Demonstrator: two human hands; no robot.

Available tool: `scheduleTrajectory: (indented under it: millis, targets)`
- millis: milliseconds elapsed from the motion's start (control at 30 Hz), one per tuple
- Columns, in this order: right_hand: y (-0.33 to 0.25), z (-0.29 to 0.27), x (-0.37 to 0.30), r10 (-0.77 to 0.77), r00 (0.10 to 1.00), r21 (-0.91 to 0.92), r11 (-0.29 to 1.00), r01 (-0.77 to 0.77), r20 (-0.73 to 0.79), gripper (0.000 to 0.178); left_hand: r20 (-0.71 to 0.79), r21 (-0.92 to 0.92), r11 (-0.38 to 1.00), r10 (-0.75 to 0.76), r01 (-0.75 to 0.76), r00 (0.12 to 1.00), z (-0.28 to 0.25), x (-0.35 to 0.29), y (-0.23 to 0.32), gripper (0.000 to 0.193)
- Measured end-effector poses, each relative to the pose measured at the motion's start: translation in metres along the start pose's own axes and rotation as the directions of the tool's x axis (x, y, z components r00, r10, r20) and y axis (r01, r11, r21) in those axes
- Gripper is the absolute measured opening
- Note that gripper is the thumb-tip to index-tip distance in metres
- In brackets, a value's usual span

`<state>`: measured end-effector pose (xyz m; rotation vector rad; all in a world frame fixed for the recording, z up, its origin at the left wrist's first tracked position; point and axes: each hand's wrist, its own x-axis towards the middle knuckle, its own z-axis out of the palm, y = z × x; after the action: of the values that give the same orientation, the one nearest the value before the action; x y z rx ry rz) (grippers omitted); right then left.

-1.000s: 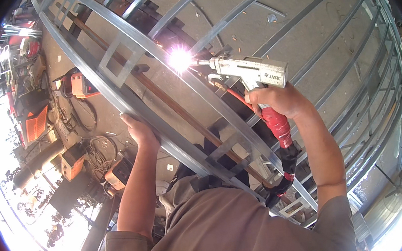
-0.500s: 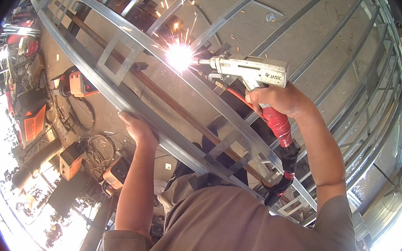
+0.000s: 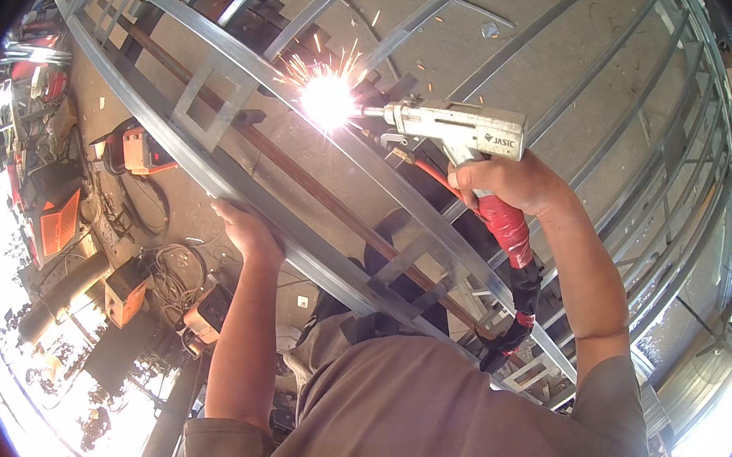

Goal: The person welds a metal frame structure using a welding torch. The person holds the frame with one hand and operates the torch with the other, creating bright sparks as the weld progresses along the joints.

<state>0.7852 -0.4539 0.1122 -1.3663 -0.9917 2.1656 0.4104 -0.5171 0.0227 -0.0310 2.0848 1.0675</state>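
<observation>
My right hand [image 3: 509, 185] is closed around the grip of a pale handheld welding gun [image 3: 462, 125], whose handle and cable are wrapped in red and black tape. A thin orange hose runs beside the grip. The gun's nozzle points left at a middle silver metal rail [image 3: 406, 184], where a bright white glare [image 3: 328, 101] throws sparks and hides the joint. My left hand [image 3: 251, 236] grips the outer left metal rail [image 3: 321, 267] of the same ladder-like frame; part of its fingers are hidden behind the rail.
Between the rails runs a rusty bar [image 3: 303, 177], near a flat plate with a cut-out [image 3: 208, 102]. Crossbars [image 3: 535, 54] spread over the floor to the right. Orange-and-black machines [image 3: 144, 152] and coiled cables [image 3: 179, 270] lie at left.
The glare stays at nearly the same spot on the rail, with sparks spraying in a different pattern. Both hands keep their holds; the view has shifted very slightly.
</observation>
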Motion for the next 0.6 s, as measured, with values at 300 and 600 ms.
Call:
scheduleTrajectory:
  millis: [300, 600]
  targets:
    - [0.018, -0.021, -0.053, 0.027, 0.998, 0.043, 0.999, -0.024, -0.063, 0.029, -0.074, 0.056, 0.998, 0.008, -0.004, 0.997, 0.002, 0.003, -0.002, 0.094]
    - [0.048, -0.030, -0.084, 0.121, 0.993, 0.029, 0.992, -0.121, -0.009, 0.037, -0.066, 0.061, 0.998, 0.007, -0.003, 0.998, 0.001, 0.005, -0.003, 0.095]
